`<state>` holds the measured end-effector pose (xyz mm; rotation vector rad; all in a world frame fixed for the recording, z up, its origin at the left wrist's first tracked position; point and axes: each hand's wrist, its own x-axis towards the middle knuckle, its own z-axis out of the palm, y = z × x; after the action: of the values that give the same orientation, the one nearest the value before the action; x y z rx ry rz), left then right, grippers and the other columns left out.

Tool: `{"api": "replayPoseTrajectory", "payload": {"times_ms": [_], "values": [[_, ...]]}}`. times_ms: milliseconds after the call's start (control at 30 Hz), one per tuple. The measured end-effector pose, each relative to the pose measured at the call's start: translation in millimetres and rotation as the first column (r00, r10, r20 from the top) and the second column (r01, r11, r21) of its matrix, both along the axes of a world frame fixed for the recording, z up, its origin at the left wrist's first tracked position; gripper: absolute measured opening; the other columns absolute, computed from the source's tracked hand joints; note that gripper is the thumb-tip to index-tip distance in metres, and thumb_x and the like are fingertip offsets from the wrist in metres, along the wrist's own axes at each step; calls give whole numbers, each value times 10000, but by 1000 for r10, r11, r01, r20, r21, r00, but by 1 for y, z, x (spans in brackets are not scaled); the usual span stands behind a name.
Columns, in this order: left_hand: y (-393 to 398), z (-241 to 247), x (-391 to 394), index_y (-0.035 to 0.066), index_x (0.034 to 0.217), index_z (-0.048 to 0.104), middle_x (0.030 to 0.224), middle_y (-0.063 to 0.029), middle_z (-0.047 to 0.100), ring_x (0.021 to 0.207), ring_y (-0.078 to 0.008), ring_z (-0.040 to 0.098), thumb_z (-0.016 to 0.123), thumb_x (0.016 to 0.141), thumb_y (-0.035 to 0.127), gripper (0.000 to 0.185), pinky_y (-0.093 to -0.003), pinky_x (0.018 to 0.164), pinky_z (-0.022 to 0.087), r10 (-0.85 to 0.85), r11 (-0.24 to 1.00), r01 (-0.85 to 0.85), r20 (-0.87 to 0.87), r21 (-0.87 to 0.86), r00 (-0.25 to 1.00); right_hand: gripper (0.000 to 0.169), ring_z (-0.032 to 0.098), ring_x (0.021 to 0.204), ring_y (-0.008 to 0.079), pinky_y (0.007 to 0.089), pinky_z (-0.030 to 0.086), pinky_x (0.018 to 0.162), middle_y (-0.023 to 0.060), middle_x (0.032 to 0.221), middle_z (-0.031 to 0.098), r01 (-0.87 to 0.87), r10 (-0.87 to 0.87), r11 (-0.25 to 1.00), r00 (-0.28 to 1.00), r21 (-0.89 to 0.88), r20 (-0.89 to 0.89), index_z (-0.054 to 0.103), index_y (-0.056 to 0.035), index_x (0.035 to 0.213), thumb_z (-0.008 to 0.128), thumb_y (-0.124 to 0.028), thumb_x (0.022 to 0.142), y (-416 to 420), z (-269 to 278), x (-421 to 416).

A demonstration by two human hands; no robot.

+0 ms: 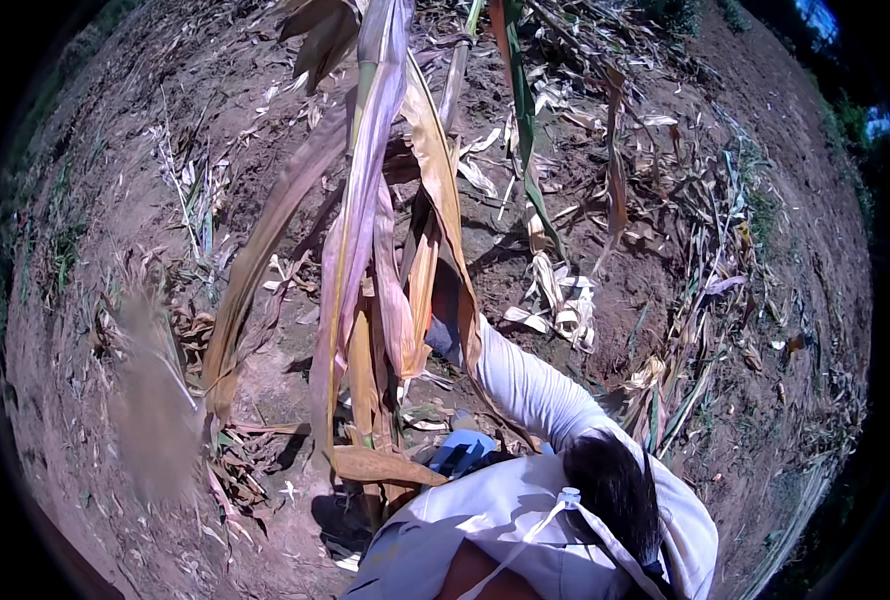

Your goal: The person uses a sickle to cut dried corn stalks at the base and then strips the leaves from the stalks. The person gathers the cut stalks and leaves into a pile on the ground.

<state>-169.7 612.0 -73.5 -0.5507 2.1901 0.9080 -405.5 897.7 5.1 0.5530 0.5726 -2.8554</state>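
Observation:
My right arm, in a white sleeve (535, 382), reaches forward to the dry maize plants in the middle of the view. Of my right hand (445, 339), only a grey-blue patch, perhaps a glove, shows among the leaves. Its fingers are hidden behind a tan, withered maize leaf (439, 169), so their grip cannot be made out. Long purplish dry leaves (366, 180) hang in front, close to the camera. Behind them stands a yellowish dry stalk (361, 367). My left hand is out of view.
Brown soil (265, 390) is strewn with leaf litter. Pale torn husks (557, 300) lie right of centre. Flattened stalks (696, 352) form a row farther right. A green leaf (524, 105) hangs ahead. A blurred brownish thing (152, 405) shows at left. Something blue (464, 450) lies near my body.

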Motion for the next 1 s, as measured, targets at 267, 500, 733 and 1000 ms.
{"api": "replayPoseTrajectory", "payload": {"times_ms": [267, 500, 733, 1000], "values": [[-13, 11, 5, 56, 1027, 577, 876, -189, 630, 815, -352, 612, 542, 801, 218, 280, -417, 705, 480, 162, 986, -159, 49, -58, 986, 299, 556, 796, 164, 280, 462, 710, 61, 918, 570, -158, 153, 984, 986, 78, 67, 512, 15, 1062, 590, -72, 786, -32, -27, -12], [8, 35, -12, 67, 1022, 579, 882, -188, 628, 819, -355, 609, 537, 800, 201, 263, -424, 709, 478, 224, 972, -218, 68, -89, 972, 295, 562, 776, 160, 279, 468, 694, 59, 898, 575, -312, 308, 947, 950, 79, 56, 515, 9, 1056, 596, -74, 785, -44, -27, -53], [-66, 163, 16, 78, 1018, 580, 888, -187, 626, 822, -357, 606, 533, 799, 184, 247, -430, 712, 476, -249, 712, 320, 201, -625, 947, 290, 567, 755, 156, 278, 475, 678, 57, 878, 580, -522, 523, 846, 852, 109, 21, 519, 3, 1050, 602, -76, 784, -74, 2, -56], [47, 349, -381, -59, 1328, 275, 1258, -274, 441, 1172, -339, 454, 721, 659, 536, 1000, -371, 966, 364, 65, 945, -312, -877, -99, 477, 285, 574, 731, 152, 277, 482, 660, 54, 855, 586, -664, 680, 676, 729, 320, 75, 522, -3, 1044, 609, -79, 783, -37, -20, 8]]}}
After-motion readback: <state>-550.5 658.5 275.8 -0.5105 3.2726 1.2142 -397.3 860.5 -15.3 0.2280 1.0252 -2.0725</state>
